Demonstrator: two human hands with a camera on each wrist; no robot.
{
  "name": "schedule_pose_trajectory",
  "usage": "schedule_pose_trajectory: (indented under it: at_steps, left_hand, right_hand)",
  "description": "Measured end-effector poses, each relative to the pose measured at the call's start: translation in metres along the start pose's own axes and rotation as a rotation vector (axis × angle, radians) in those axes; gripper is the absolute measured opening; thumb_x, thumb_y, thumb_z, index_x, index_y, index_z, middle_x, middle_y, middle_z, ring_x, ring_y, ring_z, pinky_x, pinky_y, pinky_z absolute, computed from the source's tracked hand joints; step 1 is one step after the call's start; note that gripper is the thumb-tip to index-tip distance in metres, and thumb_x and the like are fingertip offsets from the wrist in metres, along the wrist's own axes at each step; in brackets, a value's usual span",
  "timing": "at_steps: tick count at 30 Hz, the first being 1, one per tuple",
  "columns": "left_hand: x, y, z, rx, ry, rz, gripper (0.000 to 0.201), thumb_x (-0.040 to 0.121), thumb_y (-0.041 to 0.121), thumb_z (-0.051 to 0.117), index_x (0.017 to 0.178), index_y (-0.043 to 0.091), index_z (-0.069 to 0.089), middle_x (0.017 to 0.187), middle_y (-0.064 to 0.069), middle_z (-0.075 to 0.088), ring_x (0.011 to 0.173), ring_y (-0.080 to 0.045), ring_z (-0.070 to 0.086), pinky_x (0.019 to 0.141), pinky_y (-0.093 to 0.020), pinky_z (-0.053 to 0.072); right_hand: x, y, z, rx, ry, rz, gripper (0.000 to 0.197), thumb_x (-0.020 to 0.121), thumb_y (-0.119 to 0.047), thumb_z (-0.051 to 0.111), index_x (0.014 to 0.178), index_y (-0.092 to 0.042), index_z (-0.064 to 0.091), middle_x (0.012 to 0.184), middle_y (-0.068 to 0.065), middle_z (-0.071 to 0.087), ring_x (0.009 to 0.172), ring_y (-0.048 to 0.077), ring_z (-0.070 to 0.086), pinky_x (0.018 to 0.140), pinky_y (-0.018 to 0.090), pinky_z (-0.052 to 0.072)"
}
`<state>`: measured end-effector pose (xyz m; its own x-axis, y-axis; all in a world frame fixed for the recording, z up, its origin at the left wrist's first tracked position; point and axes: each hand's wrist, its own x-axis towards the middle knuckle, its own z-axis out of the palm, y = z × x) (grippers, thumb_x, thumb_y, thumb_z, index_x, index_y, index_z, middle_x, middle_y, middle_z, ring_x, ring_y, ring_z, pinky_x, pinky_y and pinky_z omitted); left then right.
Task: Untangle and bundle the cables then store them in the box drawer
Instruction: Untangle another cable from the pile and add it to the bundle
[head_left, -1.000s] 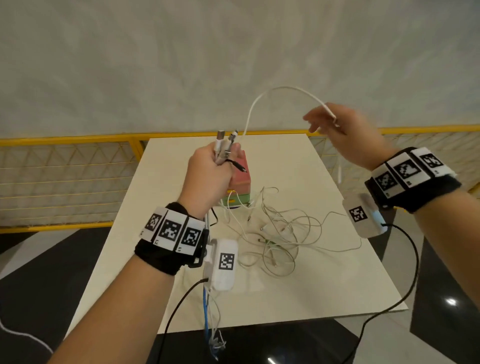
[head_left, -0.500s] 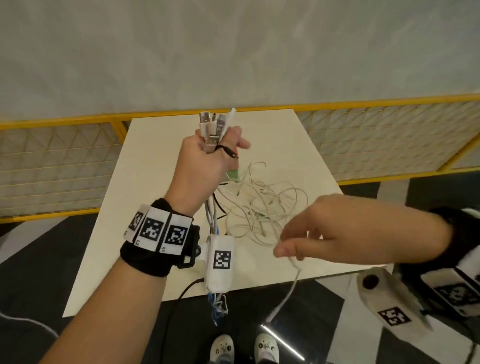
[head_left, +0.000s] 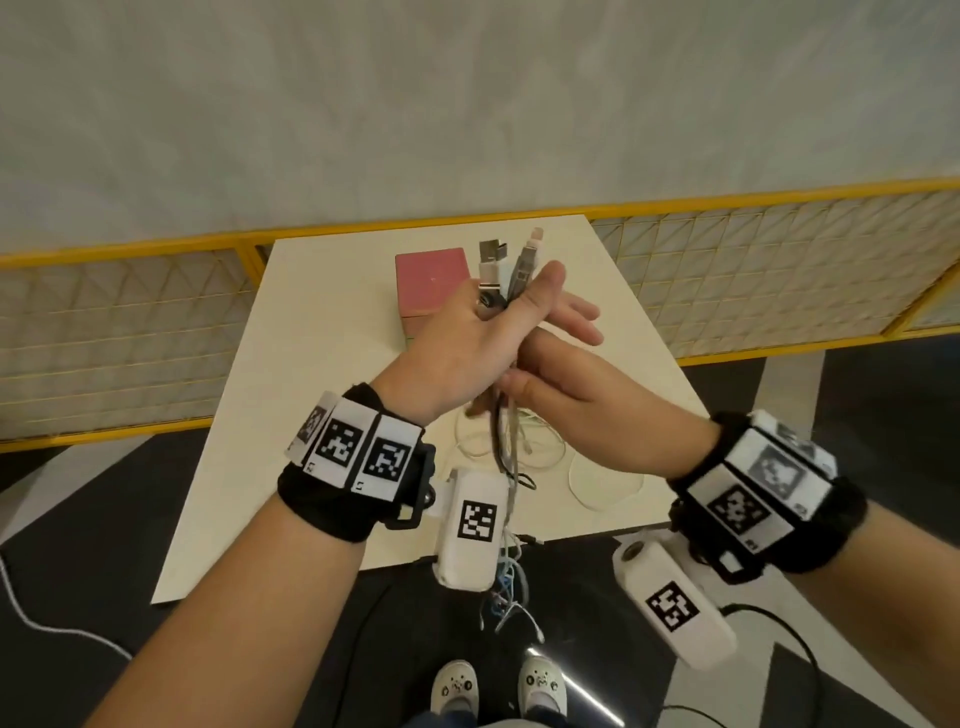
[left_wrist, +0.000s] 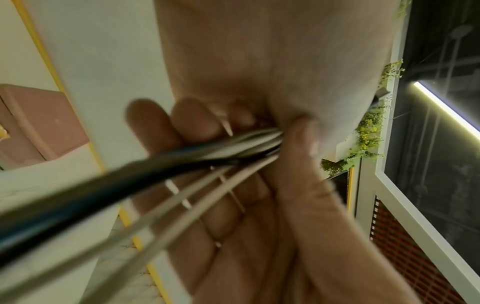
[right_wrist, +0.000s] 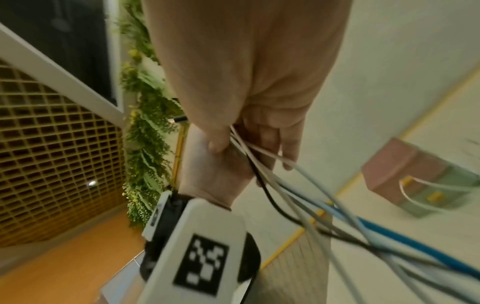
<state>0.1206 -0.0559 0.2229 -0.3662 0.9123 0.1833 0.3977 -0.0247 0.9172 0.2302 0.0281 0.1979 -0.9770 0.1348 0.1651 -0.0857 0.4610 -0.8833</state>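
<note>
My left hand (head_left: 483, 317) grips a bundle of cables (head_left: 501, 436) just below their plugs (head_left: 506, 260), which stick up above the fist. My right hand (head_left: 556, 364) lies against the bundle right under the left fist. Its thumb (left_wrist: 303, 142) is wrapped over the strands (left_wrist: 233, 148) and its fingers (left_wrist: 148, 125) stretch out straight behind them. White, grey, black and blue strands (right_wrist: 324, 205) trail down from both hands. The pink-topped drawer box (head_left: 428, 280) stands on the table behind the hands.
Loose white cable loops (head_left: 605, 480) lie on the cream table (head_left: 291, 441) below the hands. Cable ends (head_left: 511, 597) dangle past the table's near edge. A yellow railing (head_left: 130, 249) runs behind the table. My shoes (head_left: 498, 686) stand on the dark floor.
My right hand let the white cable it had lifted drop, swung down past the table edge, then came up against the bundle under my left fist. The left hand kept its grip.
</note>
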Motion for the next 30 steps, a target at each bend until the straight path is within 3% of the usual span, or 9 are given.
schedule_pose_trajectory:
  at_steps: [5,8,12,15,17,20,24,27,30]
  left_hand:
    - [-0.001,-0.002,-0.004,0.040,0.055,0.026,0.060,0.104,0.038,0.034,0.070,0.008,0.074,0.100,0.008,0.075,0.091,0.003,0.066,0.075,-0.016,0.043]
    - [-0.003,-0.009,-0.001,0.040,0.038,0.023,0.059,0.104,0.039,0.034,0.071,0.012,0.075,0.099,0.009,0.075,0.099,0.000,0.066,0.097,-0.029,0.041]
    - [-0.006,-0.018,0.002,-0.024,-0.023,-0.086,0.044,0.102,0.038,0.044,0.091,0.011,0.078,0.099,0.008,0.075,0.070,-0.010,0.070,0.058,-0.032,0.054]
    - [-0.001,-0.022,0.003,-0.093,0.015,0.005,0.025,0.094,0.019,0.062,0.117,0.013,0.069,0.092,-0.004,0.074,0.087,-0.006,0.069,0.079,-0.018,0.050]
    - [-0.002,-0.023,0.002,-0.237,0.057,0.062,0.048,0.085,0.007,0.072,0.130,0.014,0.057,0.080,-0.015,0.067,0.081,-0.017,0.068,0.079,-0.019,0.051]
    - [-0.003,-0.026,-0.002,-0.303,0.094,0.119,0.033,0.077,0.009,0.077,0.104,0.013,0.059,0.072,-0.004,0.055,0.071,-0.030,0.057,0.067,-0.027,0.050]
    - [-0.004,-0.030,-0.007,-0.324,0.065,0.112,0.030,0.076,-0.001,0.074,0.086,0.011,0.048,0.069,0.001,0.056,0.064,-0.013,0.054,0.065,-0.021,0.049]
    - [-0.006,-0.028,-0.011,-0.274,0.087,0.201,0.036,0.081,-0.001,0.071,0.113,0.008,0.056,0.093,-0.011,0.061,0.091,-0.018,0.061,0.084,-0.028,0.053]
    - [-0.004,-0.028,-0.015,-0.110,0.169,0.280,0.016,0.095,0.010,0.057,0.107,0.011,0.068,0.117,-0.012,0.058,0.118,-0.014,0.053,0.097,-0.025,0.046]
  right_hand:
    - [0.001,0.020,0.024,0.268,-0.013,0.069,0.026,0.103,-0.018,0.027,0.085,-0.026,0.044,0.065,-0.007,0.038,0.051,0.007,0.032,0.044,0.027,0.035]
    - [0.002,0.027,0.024,0.196,-0.041,0.087,0.023,0.103,-0.017,0.029,0.086,-0.021,0.043,0.066,-0.004,0.039,0.050,0.007,0.037,0.045,0.020,0.038]
    - [0.011,0.025,0.017,0.151,0.043,0.080,0.027,0.101,-0.005,0.033,0.083,-0.019,0.048,0.066,0.000,0.049,0.057,0.011,0.051,0.058,0.025,0.048]
    - [0.013,0.029,0.024,0.300,0.057,0.102,0.029,0.101,-0.006,0.026,0.077,-0.011,0.041,0.059,-0.005,0.036,0.049,0.004,0.031,0.047,0.019,0.030]
    - [0.013,0.033,0.026,0.262,0.078,0.087,0.028,0.102,-0.008,0.026,0.079,-0.007,0.043,0.058,0.000,0.035,0.047,0.003,0.031,0.044,0.022,0.027]
    - [0.012,0.033,0.023,0.305,0.060,0.059,0.029,0.102,-0.018,0.028,0.078,-0.010,0.043,0.058,0.000,0.035,0.045,0.003,0.030,0.040,0.021,0.025]
    - [0.012,0.035,0.023,0.419,0.014,0.086,0.031,0.096,-0.029,0.030,0.071,-0.013,0.038,0.056,-0.009,0.033,0.047,0.005,0.024,0.042,0.021,0.020]
    - [0.012,0.034,0.021,0.414,0.078,0.090,0.033,0.099,-0.033,0.031,0.074,-0.012,0.038,0.059,-0.008,0.034,0.048,0.006,0.026,0.042,0.020,0.023]
    - [0.011,0.031,0.020,0.354,0.135,0.093,0.026,0.099,-0.028,0.032,0.080,-0.011,0.039,0.061,-0.003,0.034,0.048,0.006,0.029,0.042,0.018,0.028]
